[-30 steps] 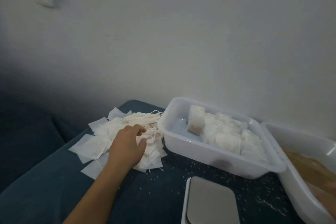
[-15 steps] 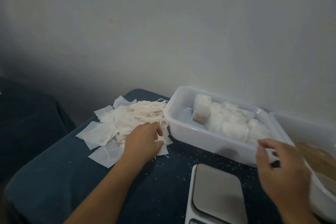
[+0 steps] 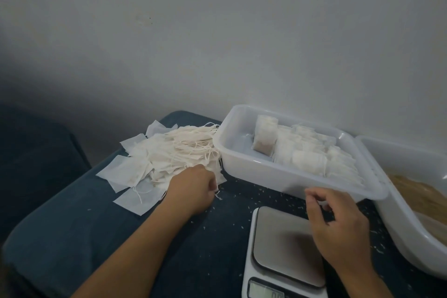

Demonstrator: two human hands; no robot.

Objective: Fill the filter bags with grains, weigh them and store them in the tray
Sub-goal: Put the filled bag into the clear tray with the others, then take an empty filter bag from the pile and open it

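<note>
A heap of empty white filter bags (image 3: pixel 167 157) with loose strings lies on the dark blue table. My left hand (image 3: pixel 193 189) rests on the heap's near right edge, its fingers curled and pinching a bag there, with a bit of string showing under the fingertips. My right hand (image 3: pixel 338 227) hovers over the kitchen scale (image 3: pixel 280 244), fingers loosely curled and holding nothing. Behind it stands a white tray (image 3: pixel 278 181) with several filled bags (image 3: pixel 309 162) in rows. A white tub (image 3: pixel 396 215) of brown grains (image 3: pixel 416 193) sits at the far right.
The scale's display (image 3: pixel 266 294) is at the bottom edge of the view. Spilled grains (image 3: pixel 244 201) dot the table between the heap, tray and scale. A grey wall runs close behind the tray. The table's left corner drops off beside a dark seat.
My right hand has come in from the right, past the tub, to above the scale. My left hand has slid from the middle of the heap to its near right edge.
</note>
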